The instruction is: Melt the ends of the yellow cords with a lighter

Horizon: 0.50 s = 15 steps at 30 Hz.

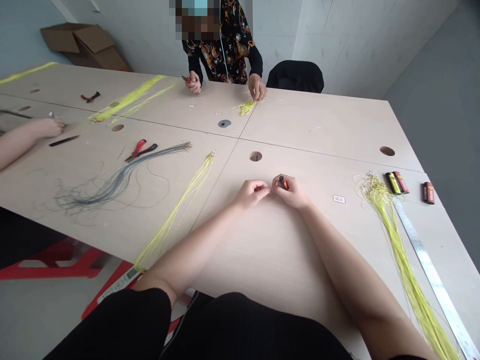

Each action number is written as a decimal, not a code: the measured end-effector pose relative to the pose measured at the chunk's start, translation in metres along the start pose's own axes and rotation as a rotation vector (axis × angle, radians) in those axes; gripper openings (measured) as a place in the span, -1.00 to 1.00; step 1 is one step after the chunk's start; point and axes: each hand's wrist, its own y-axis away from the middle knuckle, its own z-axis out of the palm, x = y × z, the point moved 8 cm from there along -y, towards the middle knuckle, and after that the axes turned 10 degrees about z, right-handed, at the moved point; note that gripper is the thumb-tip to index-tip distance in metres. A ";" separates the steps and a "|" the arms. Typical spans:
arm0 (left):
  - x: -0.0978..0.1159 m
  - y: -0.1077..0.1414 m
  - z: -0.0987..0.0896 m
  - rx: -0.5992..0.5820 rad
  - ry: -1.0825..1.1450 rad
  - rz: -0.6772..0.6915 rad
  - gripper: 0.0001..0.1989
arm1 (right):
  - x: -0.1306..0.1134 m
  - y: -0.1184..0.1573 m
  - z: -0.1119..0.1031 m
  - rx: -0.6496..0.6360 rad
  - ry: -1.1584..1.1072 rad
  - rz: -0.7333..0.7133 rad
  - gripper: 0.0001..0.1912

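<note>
Both my hands are close together over the pale table [285, 250], their fingertips nearly meeting. My left hand [255, 193] is pinched closed; whatever lies between its fingertips is too small to make out. A small black and orange tool [284, 183] is in the grip of my right hand [290, 191], its black end pointing up. To the left, a yellow wire bundle [180, 205] runs from the table's near edge toward the middle. Another yellow bundle [393, 240], with tangled ends at the top, lies to the right beside a metal ruler [431, 272].
Grey wires [120, 182] and red-black pliers [139, 149] lie at left. Small red and yellow cylinders [397, 182] sit at right. Across the table a person [227, 55] handles yellow wire [246, 106]. Another person's arm [26, 137] reaches in from the left.
</note>
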 end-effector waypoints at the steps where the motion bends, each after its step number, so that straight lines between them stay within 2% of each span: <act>1: 0.000 0.000 0.000 0.000 0.000 0.000 -0.72 | 0.000 0.000 0.000 0.001 0.000 0.001 -0.94; 15: -0.001 0.000 0.000 -0.005 -0.008 0.003 -0.72 | -0.003 0.001 -0.001 0.011 0.004 -0.012 -0.94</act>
